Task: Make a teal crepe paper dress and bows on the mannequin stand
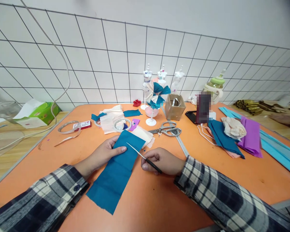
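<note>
While the left hand [108, 149] grips a long teal crepe-like strip [117, 174] by its left edge, thumb on top and fingers underneath, the right hand [166, 161] is curled around a small pair of black-handled scissors [153, 165]. Strip is held aslant over the orange counter [173, 206], between the two hands, its lower end toward the person. Scissors' slim metal blade lies across the strip's upper part, tip pointing up-left, near the left thumb. Can't tell if it's cutting.

Just beyond the strip: a cream crepe-like scrap [143, 135], then large silver metal scissors [162, 129] lying flat to its right. A brown open cardboard box [172, 111] sits behind those, with a teal-and-cream pleated bow [156, 96] on its left. Well apart, on the right: a folded purple sheet [252, 138], and next to it a crumpled cream bundle [234, 128] partly on a folded dark-teal piece [223, 138].
</note>
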A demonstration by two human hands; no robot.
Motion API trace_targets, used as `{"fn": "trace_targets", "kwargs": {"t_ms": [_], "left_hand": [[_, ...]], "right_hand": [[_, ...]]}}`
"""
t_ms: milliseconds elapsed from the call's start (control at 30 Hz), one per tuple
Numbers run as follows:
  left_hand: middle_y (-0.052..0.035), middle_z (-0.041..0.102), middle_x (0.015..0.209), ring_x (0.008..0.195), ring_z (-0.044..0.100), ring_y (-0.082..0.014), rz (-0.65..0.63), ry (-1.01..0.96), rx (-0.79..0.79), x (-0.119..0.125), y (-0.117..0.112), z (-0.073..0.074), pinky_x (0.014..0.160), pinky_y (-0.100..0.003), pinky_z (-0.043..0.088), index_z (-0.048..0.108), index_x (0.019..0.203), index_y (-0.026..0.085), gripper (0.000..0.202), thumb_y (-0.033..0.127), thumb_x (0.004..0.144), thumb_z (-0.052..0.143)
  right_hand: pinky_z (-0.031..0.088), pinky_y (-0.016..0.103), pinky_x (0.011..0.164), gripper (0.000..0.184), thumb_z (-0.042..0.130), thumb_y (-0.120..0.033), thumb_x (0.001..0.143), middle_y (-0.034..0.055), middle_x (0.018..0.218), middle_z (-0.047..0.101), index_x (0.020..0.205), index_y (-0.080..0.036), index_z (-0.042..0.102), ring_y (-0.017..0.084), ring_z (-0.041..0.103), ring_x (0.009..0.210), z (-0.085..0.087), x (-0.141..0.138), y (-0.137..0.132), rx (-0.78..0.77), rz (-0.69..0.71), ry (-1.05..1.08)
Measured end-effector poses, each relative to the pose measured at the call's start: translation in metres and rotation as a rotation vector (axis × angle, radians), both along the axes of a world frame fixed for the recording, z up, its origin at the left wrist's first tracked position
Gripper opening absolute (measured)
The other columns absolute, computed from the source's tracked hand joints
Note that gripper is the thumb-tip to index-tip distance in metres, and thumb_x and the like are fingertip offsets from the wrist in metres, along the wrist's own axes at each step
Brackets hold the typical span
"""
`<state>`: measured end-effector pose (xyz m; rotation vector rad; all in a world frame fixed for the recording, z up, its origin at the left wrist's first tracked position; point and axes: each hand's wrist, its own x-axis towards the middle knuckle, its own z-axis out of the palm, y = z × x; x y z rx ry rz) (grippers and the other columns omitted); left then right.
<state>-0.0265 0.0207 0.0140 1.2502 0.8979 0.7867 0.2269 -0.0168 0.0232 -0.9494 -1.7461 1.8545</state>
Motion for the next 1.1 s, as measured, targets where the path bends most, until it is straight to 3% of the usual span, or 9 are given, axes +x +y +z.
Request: {"fn": "trace_targets", "kwargs": {"t_ms": [233, 833, 1100], "left_hand": [[-0.0102, 0.077, 0.108, 0.093, 0.073, -0.0272, -0.025, 0.006, 0.003, -0.0005, 0.0, -0.0006, 0.079, -0.033, 0.059, 0.066, 0.112, 0.017, 0.043, 0.031, 0.075, 0.082], [-0.0083, 0.078, 0.099, 0.089, 0.072, -0.0261, -0.07, 0.02, 0.033, -0.0011, -0.0018, 0.004, 0.078, -0.033, 0.058, 0.07, 0.103, 0.018, 0.035, 0.031, 0.073, 0.082], [-0.0082, 0.078, 0.096, 0.091, 0.072, -0.0275, -0.071, 0.044, 0.067, 0.0, -0.0028, 0.0054, 0.079, -0.035, 0.058, 0.069, 0.111, 0.018, 0.042, 0.033, 0.073, 0.082]], "right_hand": [[0.03, 0.021, 0.047, 0.043, 0.079, -0.053, 0.07, -0.0066, 0.058, 0.047, 0.077, -0.016, 0.059, 0.006, 0.041, 0.051, -0.0043, -0.0011, 0.0008, -0.047, 0.004, -0.012], [0.031, 0.021, 0.049, 0.038, 0.082, -0.047, 0.068, -0.0068, 0.055, 0.048, 0.077, -0.016, 0.062, 0.007, 0.04, 0.051, -0.0038, -0.0018, -0.0005, -0.051, 0.016, -0.037], [0.028, 0.022, 0.048, 0.039, 0.081, -0.049, 0.069, -0.0069, 0.054, 0.047, 0.074, -0.016, 0.06, 0.007, 0.039, 0.051, -0.001, -0.0032, -0.0015, -0.025, 0.01, -0.042]]}}
